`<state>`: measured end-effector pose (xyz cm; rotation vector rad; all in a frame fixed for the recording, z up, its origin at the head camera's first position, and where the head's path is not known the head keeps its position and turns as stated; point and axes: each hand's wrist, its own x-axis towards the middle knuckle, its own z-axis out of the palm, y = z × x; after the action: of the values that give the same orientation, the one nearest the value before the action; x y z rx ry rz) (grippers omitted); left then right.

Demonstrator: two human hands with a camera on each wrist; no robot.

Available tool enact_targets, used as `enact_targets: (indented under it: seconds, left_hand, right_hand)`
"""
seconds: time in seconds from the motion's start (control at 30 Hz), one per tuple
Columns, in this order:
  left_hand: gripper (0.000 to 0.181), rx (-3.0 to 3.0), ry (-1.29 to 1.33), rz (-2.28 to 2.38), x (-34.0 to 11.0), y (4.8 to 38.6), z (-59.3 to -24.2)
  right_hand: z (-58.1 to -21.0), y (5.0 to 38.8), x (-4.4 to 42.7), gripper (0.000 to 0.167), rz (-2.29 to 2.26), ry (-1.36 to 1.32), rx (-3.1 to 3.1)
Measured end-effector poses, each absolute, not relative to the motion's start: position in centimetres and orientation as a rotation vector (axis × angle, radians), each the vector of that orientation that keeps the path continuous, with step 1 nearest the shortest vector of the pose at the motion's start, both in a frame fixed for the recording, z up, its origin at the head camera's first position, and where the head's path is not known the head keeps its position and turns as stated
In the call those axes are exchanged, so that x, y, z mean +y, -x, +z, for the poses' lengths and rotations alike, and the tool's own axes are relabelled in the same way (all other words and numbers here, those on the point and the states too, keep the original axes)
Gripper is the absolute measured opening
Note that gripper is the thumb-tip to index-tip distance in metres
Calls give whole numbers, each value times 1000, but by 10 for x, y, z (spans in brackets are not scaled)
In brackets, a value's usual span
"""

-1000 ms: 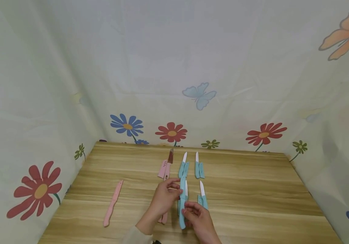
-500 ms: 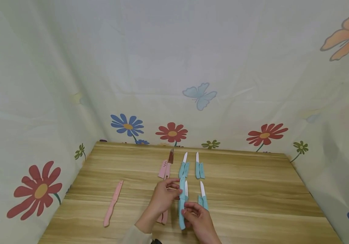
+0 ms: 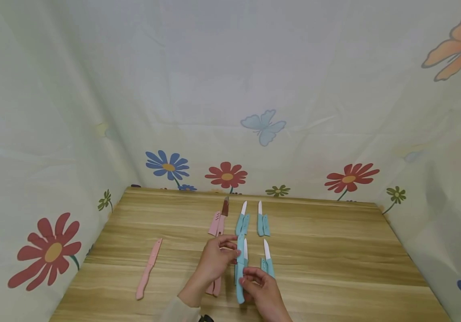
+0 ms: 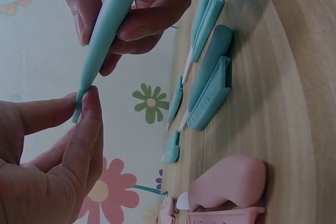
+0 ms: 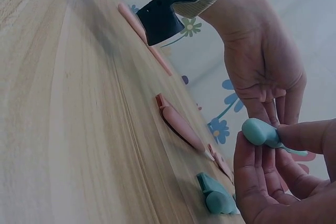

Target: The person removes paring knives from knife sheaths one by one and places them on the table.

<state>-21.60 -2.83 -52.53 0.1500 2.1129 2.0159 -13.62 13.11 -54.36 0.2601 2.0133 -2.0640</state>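
Note:
A teal paring knife (image 3: pixel 240 279) with its teal sheath (image 3: pixel 240 243) over the blade is held above the table between both hands. My left hand (image 3: pixel 215 259) pinches the sheath between thumb and fingers. The handle (image 4: pixel 107 30) is gripped by my right hand (image 3: pixel 263 290), thumb on one side and fingers curled on the other. Behind and beside it lie unsheathed teal knives with white blades, such as the teal knife (image 3: pixel 269 259) near my right hand. A pink knife (image 5: pixel 181 127) with its sheath alongside is partly hidden under my left hand in the head view.
Farther back lie a pink knife (image 3: pixel 223 219) with its pink sheath (image 3: pixel 215 222), and two teal knives with sheaths beside them, one being the right-hand teal knife (image 3: pixel 260 223). A sheathed pink knife (image 3: pixel 149 268) lies apart at left. Flowered cloth (image 3: pixel 198 89) walls the wooden table (image 3: pixel 335 250).

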Motion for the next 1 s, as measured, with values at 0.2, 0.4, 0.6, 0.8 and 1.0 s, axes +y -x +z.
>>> enact_targets:
  seconds: [0.2,0.4,0.6,0.8,1.0]
  left_hand:
    - [39,2114,-129,2008,-28,218,-526]
    - [40,2109,-139,2005,-28,218,-525]
    - [40,2105,-143,2010,-29,218,-525]
    - [39,2110,-146,2007,-29,219,-525]
    - [39,2108,-151,2008,-29,218,-523]
  right_hand:
    - [-546,136,132,39,-2055,-261,2012]
    - [-547,135,132,38,-2043,-254,2029]
    - [-547,134,131,39,-2047,-254,2029]
    - [-548,133,131,40,-2064,-245,2017]
    - [-549,131,132,41,-2064,-228,2013]
